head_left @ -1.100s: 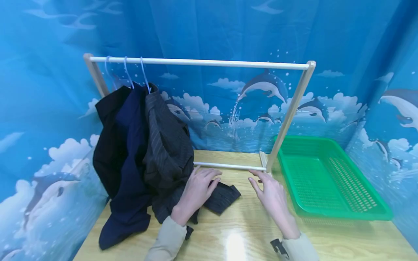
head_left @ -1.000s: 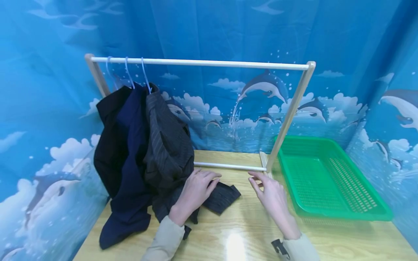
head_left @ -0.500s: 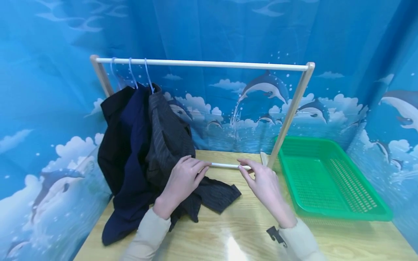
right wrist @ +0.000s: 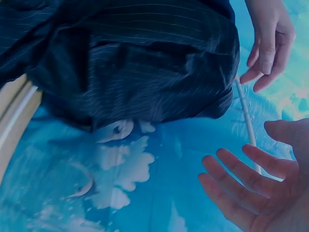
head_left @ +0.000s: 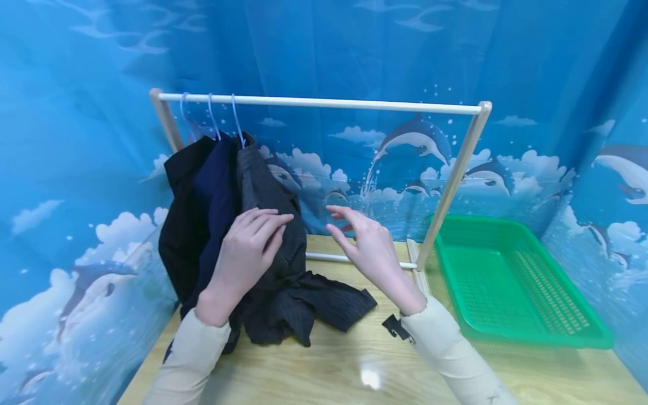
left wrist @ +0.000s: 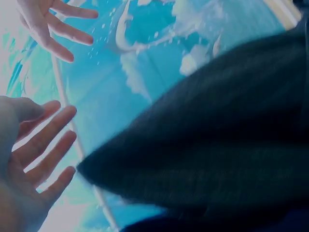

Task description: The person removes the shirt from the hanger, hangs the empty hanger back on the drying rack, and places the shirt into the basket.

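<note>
My left hand (head_left: 248,247) is raised in front of the hanging clothes, fingers loosely extended and holding nothing. My right hand (head_left: 367,242) hovers to the right of the clothes, fingers spread and slightly bent, also without anything in it. Nearest to both is a dark pinstriped garment (head_left: 268,191), whose lower end spreads over the table. It hangs on a light blue hanger (head_left: 236,115). Behind my left hand hang a navy garment (head_left: 215,185) and a black garment (head_left: 179,225). In the right wrist view the pinstriped cloth (right wrist: 145,72) sits beside my fingers.
A rack with a white top rail (head_left: 329,103) and wooden posts (head_left: 453,185) stands on the wooden table (head_left: 314,371). A green plastic basket (head_left: 486,270) is at the right. A blue dolphin-print curtain (head_left: 354,50) surrounds the table.
Both hands have risen from low near the bottom rail. My left hand has moved left in front of the clothes, my right hand up and left. The view has shifted slightly.
</note>
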Demonstrator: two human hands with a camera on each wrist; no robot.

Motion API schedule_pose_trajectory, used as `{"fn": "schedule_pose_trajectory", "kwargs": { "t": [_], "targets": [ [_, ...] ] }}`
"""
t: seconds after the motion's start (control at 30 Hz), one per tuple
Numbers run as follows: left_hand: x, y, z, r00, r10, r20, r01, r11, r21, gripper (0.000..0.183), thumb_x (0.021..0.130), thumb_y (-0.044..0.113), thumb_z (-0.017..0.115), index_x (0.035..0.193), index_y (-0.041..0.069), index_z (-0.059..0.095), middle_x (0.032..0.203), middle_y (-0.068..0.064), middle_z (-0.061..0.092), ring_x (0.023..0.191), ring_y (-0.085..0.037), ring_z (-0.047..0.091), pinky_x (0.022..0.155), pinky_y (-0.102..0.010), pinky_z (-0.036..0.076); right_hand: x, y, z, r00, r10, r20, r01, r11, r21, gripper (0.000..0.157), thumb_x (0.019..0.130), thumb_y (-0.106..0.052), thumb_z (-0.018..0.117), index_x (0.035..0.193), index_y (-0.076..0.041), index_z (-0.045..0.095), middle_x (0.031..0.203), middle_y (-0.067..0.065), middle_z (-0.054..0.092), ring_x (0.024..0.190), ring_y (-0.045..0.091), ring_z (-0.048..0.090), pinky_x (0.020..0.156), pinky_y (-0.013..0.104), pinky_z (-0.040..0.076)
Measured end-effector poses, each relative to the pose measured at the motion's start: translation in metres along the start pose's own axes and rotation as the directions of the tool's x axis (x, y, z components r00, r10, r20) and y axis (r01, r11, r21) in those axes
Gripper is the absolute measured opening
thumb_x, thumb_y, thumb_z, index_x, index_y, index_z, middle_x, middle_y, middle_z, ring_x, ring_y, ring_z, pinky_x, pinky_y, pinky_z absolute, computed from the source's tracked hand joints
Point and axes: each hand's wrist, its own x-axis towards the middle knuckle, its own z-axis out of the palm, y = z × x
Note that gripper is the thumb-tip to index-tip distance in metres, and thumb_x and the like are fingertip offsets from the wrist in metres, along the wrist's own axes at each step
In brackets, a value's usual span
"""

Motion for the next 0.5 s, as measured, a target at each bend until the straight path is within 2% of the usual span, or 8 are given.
{"fn": "schedule_pose_trajectory", "kwargs": {
  "t": [0.13,0.3,0.4,0.5],
  "targets": [
    [0.005,-0.010,-0.017,0.995,-0.074,-0.068,0.076,0.996,0.035,0.023,0.095,0.009,0.071,0.117,0.004,0.074,0.113,-0.014,0.074,0.117,-0.031,0.063,0.106,-0.051,0.046,0.020,-0.012,0.006,0.999,0.003,0.034,-0.004,0.999,0.040,0.040,0.104,-0.037,0.058,0.141,-0.022,0.060,0.123,0.000,0.071,0.093,0.015,0.072,0.057,0.031,0.050],
    [0.004,-0.028,-0.035,0.977,-0.167,-0.133,0.178,0.981,0.078,0.025,0.097,0.009,0.068,0.121,0.003,0.072,0.121,-0.016,0.071,0.126,-0.034,0.058,0.110,-0.051,0.042,0.041,-0.025,0.013,0.996,0.037,0.082,-0.043,0.997,0.068,0.042,0.104,-0.040,0.056,0.143,-0.023,0.057,0.127,0.000,0.069,0.098,0.015,0.070,0.060,0.032,0.050],
    [0.002,-0.038,-0.043,0.969,-0.204,-0.143,0.220,0.969,0.110,0.030,0.098,0.010,0.066,0.128,0.003,0.069,0.131,-0.017,0.067,0.133,-0.035,0.052,0.115,-0.052,0.036,0.053,-0.035,0.017,0.992,0.043,0.115,-0.052,0.996,0.072,0.045,0.104,-0.042,0.055,0.145,-0.023,0.055,0.129,0.000,0.068,0.099,0.015,0.068,0.067,0.034,0.053],
    [-0.002,-0.046,-0.048,0.963,-0.240,-0.126,0.258,0.954,0.151,0.039,0.100,0.014,0.065,0.137,0.004,0.062,0.141,-0.018,0.060,0.140,-0.037,0.044,0.118,-0.054,0.029,0.064,-0.045,0.022,0.989,0.034,0.147,-0.044,0.997,0.065,0.047,0.104,-0.043,0.055,0.146,-0.022,0.053,0.131,0.002,0.067,0.098,0.016,0.067,0.071,0.036,0.053]
  ]
}}
